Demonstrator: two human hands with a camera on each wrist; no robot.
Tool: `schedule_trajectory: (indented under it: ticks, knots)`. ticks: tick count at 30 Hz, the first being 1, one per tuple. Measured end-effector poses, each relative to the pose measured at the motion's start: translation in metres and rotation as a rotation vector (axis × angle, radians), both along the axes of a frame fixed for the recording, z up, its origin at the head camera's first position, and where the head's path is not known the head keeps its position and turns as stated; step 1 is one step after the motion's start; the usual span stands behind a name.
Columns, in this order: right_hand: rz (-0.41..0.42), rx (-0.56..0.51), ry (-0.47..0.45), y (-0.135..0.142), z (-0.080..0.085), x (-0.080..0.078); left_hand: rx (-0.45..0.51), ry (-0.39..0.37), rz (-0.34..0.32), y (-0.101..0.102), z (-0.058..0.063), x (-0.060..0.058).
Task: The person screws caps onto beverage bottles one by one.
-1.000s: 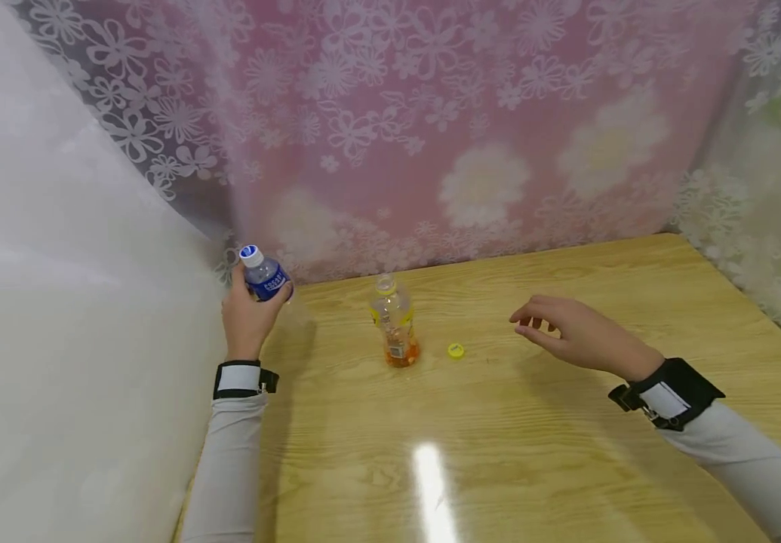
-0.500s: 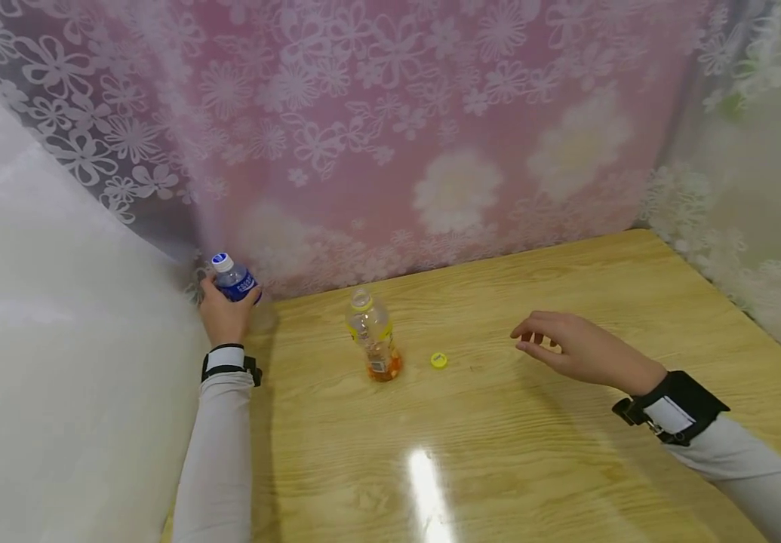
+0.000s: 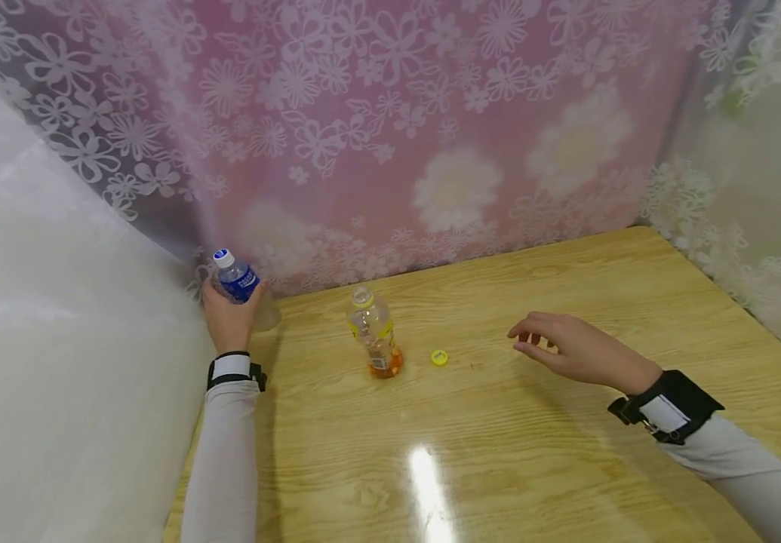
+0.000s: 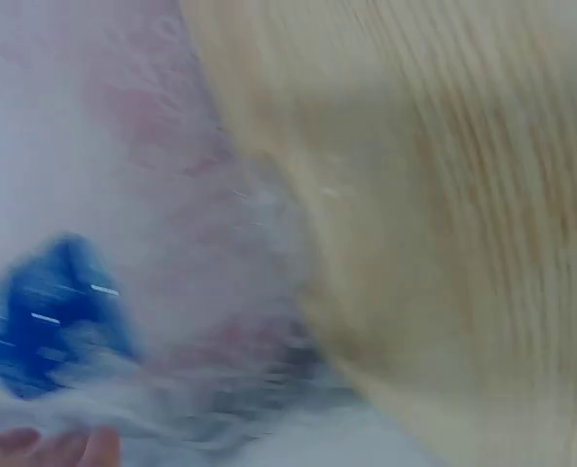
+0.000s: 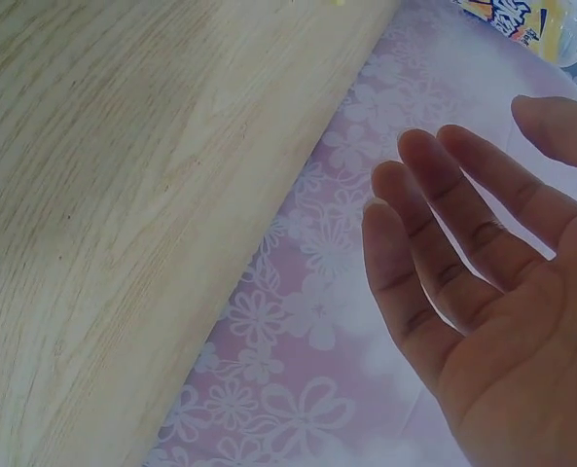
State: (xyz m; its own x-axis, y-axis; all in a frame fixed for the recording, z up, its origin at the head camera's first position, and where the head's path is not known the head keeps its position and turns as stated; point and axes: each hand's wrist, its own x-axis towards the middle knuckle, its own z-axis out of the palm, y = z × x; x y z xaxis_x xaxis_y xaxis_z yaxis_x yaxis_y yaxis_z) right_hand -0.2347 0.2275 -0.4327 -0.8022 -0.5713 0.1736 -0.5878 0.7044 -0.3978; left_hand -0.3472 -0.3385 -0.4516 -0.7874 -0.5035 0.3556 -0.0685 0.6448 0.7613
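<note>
In the back left corner stands a clear water bottle [image 3: 239, 281] with a blue label and a white-and-blue cap. My left hand [image 3: 229, 320] is close around its near side, thumb and fingers spread to either side, the thumb right at the label. The left wrist view is blurred; there the blue label [image 4: 54, 321] shows above the left fingertips [image 4: 98, 448]. My right hand [image 3: 570, 343] hovers over the table on the right with fingers loosely bent, holding nothing; its palm [image 5: 522, 350] fills the right side of the right wrist view.
A capless clear bottle [image 3: 378, 332] with a yellow label and some orange liquid stands left of the middle. Beside it lies a yellow cap [image 3: 439, 357] on the wooden table [image 3: 499, 452]. Flowered pink curtain [image 3: 363, 188] closes the back; a white sheet [image 3: 57, 302] hangs at left.
The blue-label bottle was moved slightly left and back, then stayed still. My left hand has since drawn back a little from it, its grip loosening. The right hand stays put; the head view turned.
</note>
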Motion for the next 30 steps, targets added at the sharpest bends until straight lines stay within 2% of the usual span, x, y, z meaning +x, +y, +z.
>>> schedule_trajectory:
  ticks: [2, 3, 4, 6, 9, 11, 12, 14, 16, 23, 27, 30]
  knots:
    - [-0.005, 0.005, 0.001, 0.001, -0.001, 0.000, -0.047, 0.108, -0.042, 0.016, 0.005, 0.010]
    - [-0.009, 0.009, 0.002, 0.002, -0.001, -0.001, -0.064, 0.153, -0.087, 0.026, 0.008, 0.017]
    - [-0.013, 0.015, 0.002, 0.002, -0.002, -0.001, -0.072, 0.188, -0.147, 0.039, 0.012, 0.025]
    - [-0.021, 0.024, 0.003, 0.004, -0.003, -0.003, -0.034, 0.224, -0.331, 0.068, 0.020, 0.041]
    - [-0.027, 0.037, 0.009, 0.005, -0.005, -0.007, 0.107, 0.148, -0.622, 0.113, 0.030, 0.065]
    - [-0.029, 0.041, 0.011, 0.004, -0.007, -0.009, 0.150, 0.073, -0.744, 0.138, 0.032, 0.076]
    - [-0.030, 0.040, 0.012, 0.003, -0.008, -0.011, 0.143, 0.038, -0.777, 0.148, 0.032, 0.081]
    - [-0.029, 0.035, 0.011, -0.001, -0.011, -0.015, 0.101, -0.006, -0.802, 0.163, 0.028, 0.086]
    - [-0.021, 0.030, 0.009, -0.008, -0.014, -0.018, 0.067, -0.032, -0.792, 0.173, 0.023, 0.090]
    - [0.026, 0.037, -0.025, -0.039, -0.030, -0.031, 0.077, -0.012, -0.752, 0.185, 0.009, 0.095]
    - [0.049, 0.027, -0.061, -0.057, -0.039, -0.039, 0.052, 0.014, -0.734, 0.190, 0.012, 0.099]
    - [0.072, 0.027, -0.092, -0.070, -0.048, -0.047, 0.048, 0.031, -0.738, 0.193, 0.020, 0.109]
